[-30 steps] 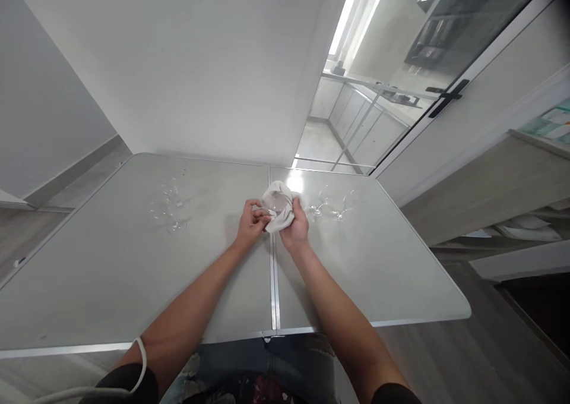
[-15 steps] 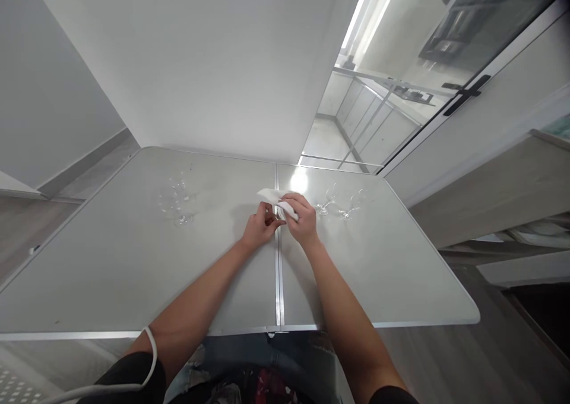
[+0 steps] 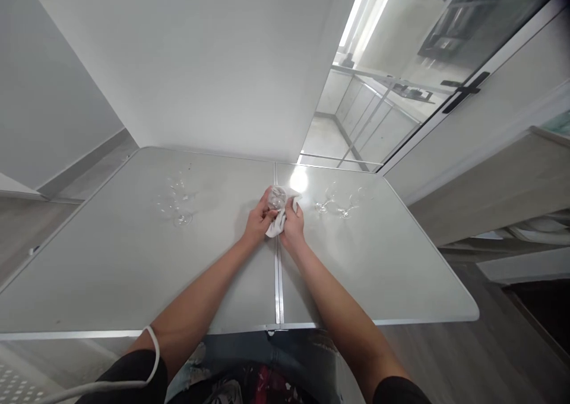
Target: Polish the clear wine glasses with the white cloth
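Observation:
A clear wine glass is held over the table's middle seam, its round bowl facing up toward me. My left hand wraps the glass from the left side, fingers closed on it. In my right hand is a white cloth, bunched against the right side and underside of the glass. The stem and foot are hidden by the cloth and fingers.
Clear stemmed glasses stand on the left half of the white folding table. Two more, a nearer glass and another, are on the right half. A white wall rises behind the table; a white cable loops by my left elbow.
The glass bowl has come into view between my hands, tipped toward me. My right hand has shifted slightly left and lower, and the cloth now lies under and beside the glass.

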The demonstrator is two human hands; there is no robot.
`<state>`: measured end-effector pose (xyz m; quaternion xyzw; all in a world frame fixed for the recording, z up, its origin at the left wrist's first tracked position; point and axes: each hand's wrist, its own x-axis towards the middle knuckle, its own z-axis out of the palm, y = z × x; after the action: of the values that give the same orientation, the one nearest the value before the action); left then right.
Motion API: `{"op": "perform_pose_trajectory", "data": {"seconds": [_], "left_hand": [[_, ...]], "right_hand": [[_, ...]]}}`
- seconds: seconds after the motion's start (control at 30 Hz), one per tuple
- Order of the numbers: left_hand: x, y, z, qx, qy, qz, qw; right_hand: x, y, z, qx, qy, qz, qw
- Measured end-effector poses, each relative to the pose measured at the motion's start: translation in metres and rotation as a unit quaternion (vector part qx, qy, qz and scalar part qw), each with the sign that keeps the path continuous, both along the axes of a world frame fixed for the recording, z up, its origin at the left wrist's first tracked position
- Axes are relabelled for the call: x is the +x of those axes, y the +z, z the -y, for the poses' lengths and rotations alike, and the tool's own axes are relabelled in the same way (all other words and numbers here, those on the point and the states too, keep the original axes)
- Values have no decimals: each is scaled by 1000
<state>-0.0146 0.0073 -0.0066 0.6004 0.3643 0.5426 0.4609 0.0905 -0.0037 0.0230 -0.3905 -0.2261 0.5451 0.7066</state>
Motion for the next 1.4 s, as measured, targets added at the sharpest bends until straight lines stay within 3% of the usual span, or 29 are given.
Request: {"op": "perform_pose_trajectory", "data": {"seconds": [0.07,0.17,0.27,0.4,0.5,0.6,0.7,0.83,0.93,1.0,1.13,1.2,1.3,1.4], "left_hand": [[-2,-2,-4,18,51,9,999],[-5,-4,-8,26,109,43,993],[-5,-4,-11,13,90,105,990],[-3,-2,-10,20,57,109,992],[-4,3,-6,-9,42,128,991],[-4,11,-2,-75,-15,224,971],[-5,20,1,-127,-63,287,948],[-7,25,1,-127,-26,311,941],[-7,24,1,-100,-35,282,954],[-5,22,1,-75,-53,254,963],[-3,18,-1,-62,-73,252,963],[-5,19,-1,-87,-89,277,953],[-11,22,0,-125,-132,301,936],[-14,23,1,-131,-148,304,932]], "right_hand": [[-7,-6,5,13,43,35,998],[-4,-6,11,50,166,87,981],[6,2,14,92,255,176,946],[13,8,9,134,211,285,925],[14,5,5,87,190,313,926],[15,6,8,11,227,277,934],[18,14,15,-23,322,147,935],[23,20,20,17,394,89,915],[25,14,16,46,367,166,914],[27,10,12,67,318,271,906],[32,7,7,85,203,478,850],[32,8,9,68,203,448,868],[29,11,12,16,268,263,927],[27,13,13,-15,298,169,939]]}}
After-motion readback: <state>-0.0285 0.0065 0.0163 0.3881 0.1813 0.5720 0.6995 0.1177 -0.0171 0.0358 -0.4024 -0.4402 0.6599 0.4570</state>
